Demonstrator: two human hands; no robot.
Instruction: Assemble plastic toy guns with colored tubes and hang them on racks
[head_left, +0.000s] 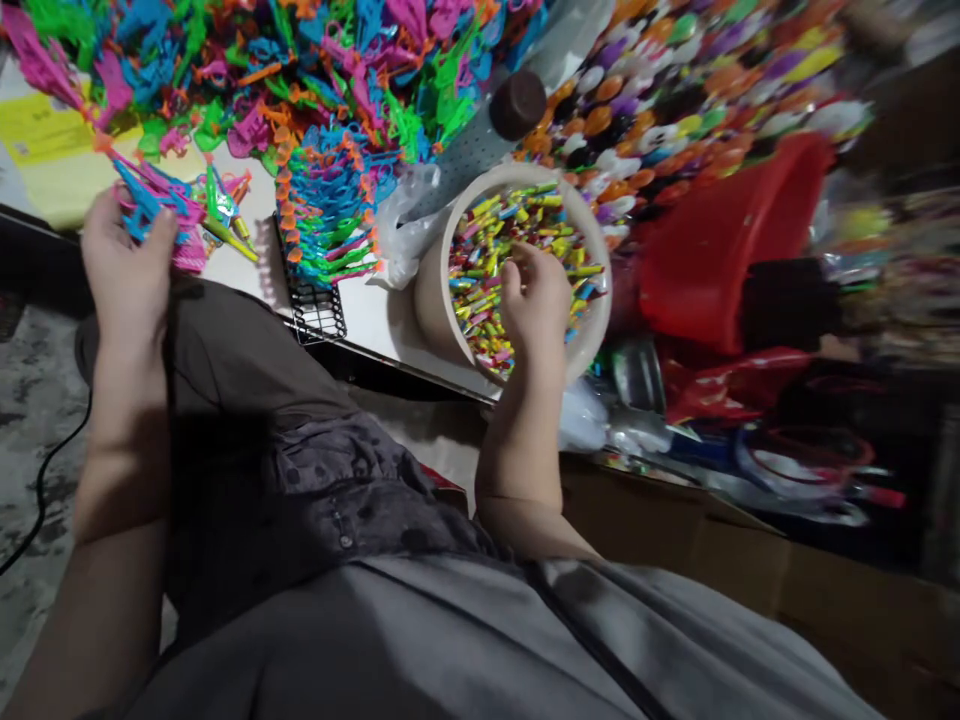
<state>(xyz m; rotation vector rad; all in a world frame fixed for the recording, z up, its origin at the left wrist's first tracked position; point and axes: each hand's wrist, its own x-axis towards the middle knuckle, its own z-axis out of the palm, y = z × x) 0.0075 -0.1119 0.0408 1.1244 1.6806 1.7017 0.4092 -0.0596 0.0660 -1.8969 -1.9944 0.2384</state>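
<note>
My left hand [127, 255], at the table's left edge, is closed around a blue plastic toy [139, 198]. A pink plastic piece [189, 245] lies against its fingers; I cannot tell if it is held too. My right hand [536, 295] is inside the rim of a pale round bucket [431, 290], over small shiny wrapped candies [480, 270]. Its thumb and fingers are curled together, and whatever is between them is hidden. Between the hands, several blue toys with orange ends [326, 205] stand in rows in a black wire basket [319, 312].
A heap of bright plastic toys [360, 50] covers the back of the table. Behind the bucket lie many small coloured pieces [622, 120] and a dark-capped container [517, 105]. A red tub [697, 250] leans at the right. A cardboard box [675, 520] is below it.
</note>
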